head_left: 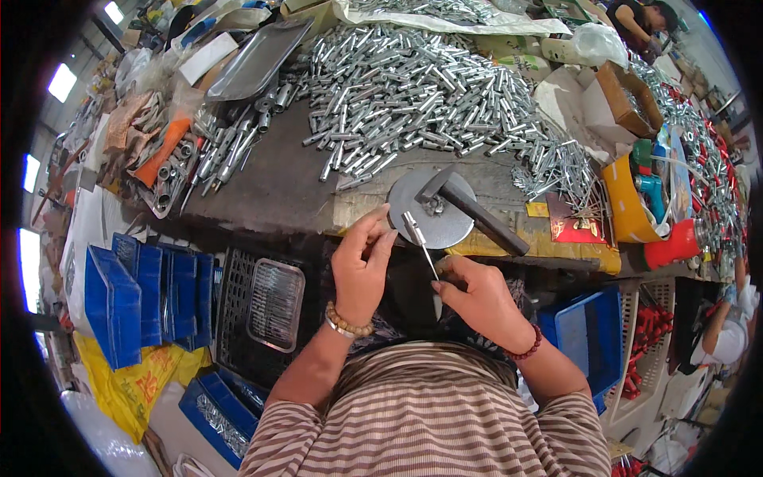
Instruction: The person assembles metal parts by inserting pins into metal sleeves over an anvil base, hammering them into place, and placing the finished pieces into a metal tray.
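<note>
My right hand [485, 300] pinches a thin metal rod [430, 258] between thumb and fingers. A short silvery metal piece [413, 229] sits at the rod's upper end, tilted to the left. My left hand [362, 266] is raised just left of that piece, thumb and forefinger apart, with nothing visible between them. Beyond both hands lies a round grey metal plate [405, 195] at the bench edge. Across it rests a hammer [481, 213], its handle pointing right and toward me. A few small metal bits [435, 207] are by the hammer head.
A big heap of silvery metal tubes [413, 87] covers the bench's far side. Thin rods [584, 199] lie on a red packet [571, 226] at right. Blue bins [115, 306] and a black crate [234, 318] stand left; another blue bin [588, 338] stands right.
</note>
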Demonstrator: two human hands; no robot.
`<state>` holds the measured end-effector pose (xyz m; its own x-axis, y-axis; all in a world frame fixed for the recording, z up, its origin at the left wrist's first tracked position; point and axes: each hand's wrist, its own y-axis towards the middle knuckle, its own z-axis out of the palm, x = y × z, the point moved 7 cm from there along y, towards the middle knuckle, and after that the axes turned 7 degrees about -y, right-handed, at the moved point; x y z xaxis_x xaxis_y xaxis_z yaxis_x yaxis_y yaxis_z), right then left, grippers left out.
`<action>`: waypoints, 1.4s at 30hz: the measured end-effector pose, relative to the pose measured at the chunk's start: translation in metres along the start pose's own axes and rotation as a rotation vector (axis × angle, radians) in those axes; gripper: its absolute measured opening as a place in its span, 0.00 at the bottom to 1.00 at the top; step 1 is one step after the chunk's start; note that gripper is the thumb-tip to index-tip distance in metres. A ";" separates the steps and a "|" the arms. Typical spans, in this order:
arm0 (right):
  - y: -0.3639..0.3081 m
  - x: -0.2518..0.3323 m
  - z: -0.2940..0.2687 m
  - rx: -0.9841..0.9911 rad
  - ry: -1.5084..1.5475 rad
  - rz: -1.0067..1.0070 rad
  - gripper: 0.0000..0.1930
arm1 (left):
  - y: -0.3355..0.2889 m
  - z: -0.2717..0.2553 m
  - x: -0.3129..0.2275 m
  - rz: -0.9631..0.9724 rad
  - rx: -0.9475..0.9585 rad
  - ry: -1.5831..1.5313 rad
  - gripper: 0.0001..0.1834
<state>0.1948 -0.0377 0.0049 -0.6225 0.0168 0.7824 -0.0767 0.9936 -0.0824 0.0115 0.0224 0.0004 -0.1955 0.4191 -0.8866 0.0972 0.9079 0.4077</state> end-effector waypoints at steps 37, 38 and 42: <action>-0.015 -0.039 0.128 0.322 0.491 0.269 0.17 | -0.321 -0.315 0.336 -1.258 -0.825 0.171 0.28; -0.016 -0.037 0.129 0.323 0.491 0.270 0.17 | -0.322 -0.324 0.346 -1.214 -0.834 0.276 0.27; -0.016 -0.041 0.127 0.312 0.486 0.305 0.17 | -0.300 -0.330 0.332 -1.194 -0.778 0.513 0.24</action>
<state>0.1226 -0.0680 -0.1038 -0.2347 0.4136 0.8797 -0.2202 0.8588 -0.4625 -0.4049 -0.1088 -0.3446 -0.1092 -0.7360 -0.6681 -0.8524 0.4152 -0.3180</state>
